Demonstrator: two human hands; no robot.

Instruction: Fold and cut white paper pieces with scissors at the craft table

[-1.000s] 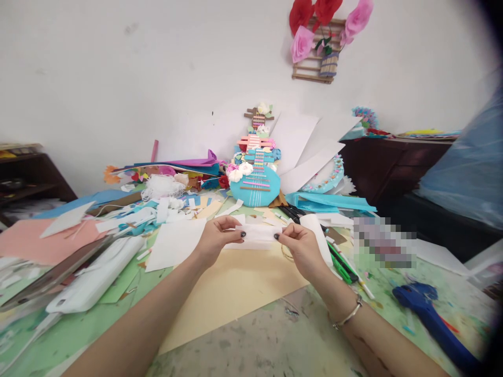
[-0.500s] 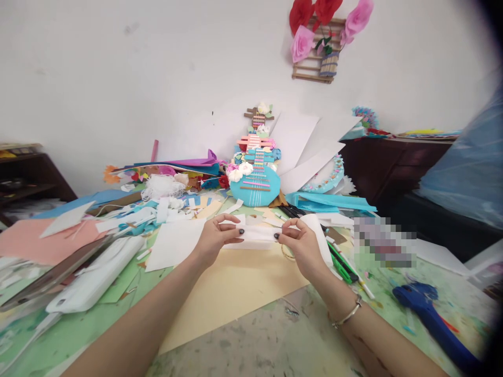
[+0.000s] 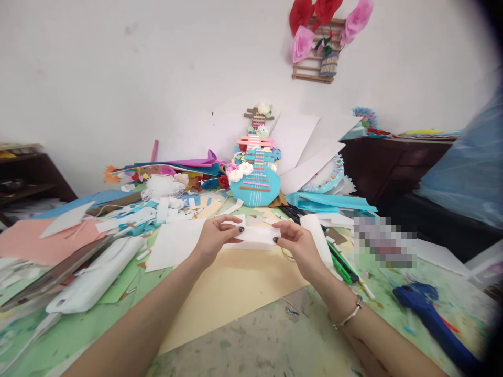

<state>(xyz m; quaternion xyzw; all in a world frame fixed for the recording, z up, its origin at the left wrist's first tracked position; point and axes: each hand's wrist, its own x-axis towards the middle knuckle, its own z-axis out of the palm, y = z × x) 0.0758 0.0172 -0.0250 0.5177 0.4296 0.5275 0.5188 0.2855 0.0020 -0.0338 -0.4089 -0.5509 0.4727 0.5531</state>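
A small white paper strip (image 3: 257, 234) is held between both hands above the table. My left hand (image 3: 214, 238) pinches its left end with thumb and fingers. My right hand (image 3: 301, 246) pinches its right end; a silver bracelet (image 3: 348, 315) circles that wrist. Below the hands lies a cream sheet of paper (image 3: 231, 290), with a white sheet (image 3: 173, 243) to its left. A blue paper guitar model (image 3: 256, 180) stands against the wall just beyond the strip.
A white glue gun (image 3: 94, 280) lies at the left and a blue glue gun (image 3: 428, 317) at the right. A green cutter (image 3: 341, 264) lies beside my right hand. Coloured paper scraps cover the back of the table. A dark cabinet (image 3: 389, 162) stands at the right.
The strip has been raised slightly and its top edge shifted, and my right hand has moved a little left along it. The arms stay in place.
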